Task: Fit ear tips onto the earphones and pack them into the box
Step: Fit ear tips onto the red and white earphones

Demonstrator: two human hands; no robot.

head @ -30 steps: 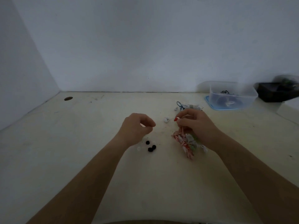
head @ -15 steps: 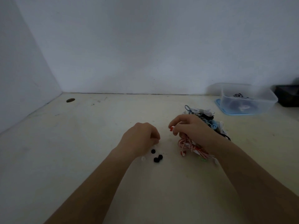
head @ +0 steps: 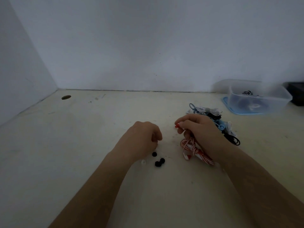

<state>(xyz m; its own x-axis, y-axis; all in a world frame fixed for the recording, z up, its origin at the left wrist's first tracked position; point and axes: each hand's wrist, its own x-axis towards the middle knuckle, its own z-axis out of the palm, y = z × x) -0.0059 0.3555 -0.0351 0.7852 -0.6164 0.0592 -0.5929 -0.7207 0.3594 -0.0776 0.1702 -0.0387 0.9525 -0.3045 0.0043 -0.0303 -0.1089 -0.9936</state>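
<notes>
Table (head: 82, 145): three black tips (head: 158, 164), one clear tip (head: 143, 161); right hand (head: 202, 130) pinches earphone (head: 177, 126).

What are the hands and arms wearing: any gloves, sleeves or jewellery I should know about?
Nothing visible. The left hand and right hand are bare: no gloves, and no rings that show. The left forearm and right forearm are uncovered to the frame edge, with no sleeve, watch or bracelet in view.

The cable (head: 195, 149) is showing red-and-white stripes, its earbud (head: 177, 126) red. The ear tips (head: 158, 163) are showing black against the cream table (head: 82, 145).
</notes>
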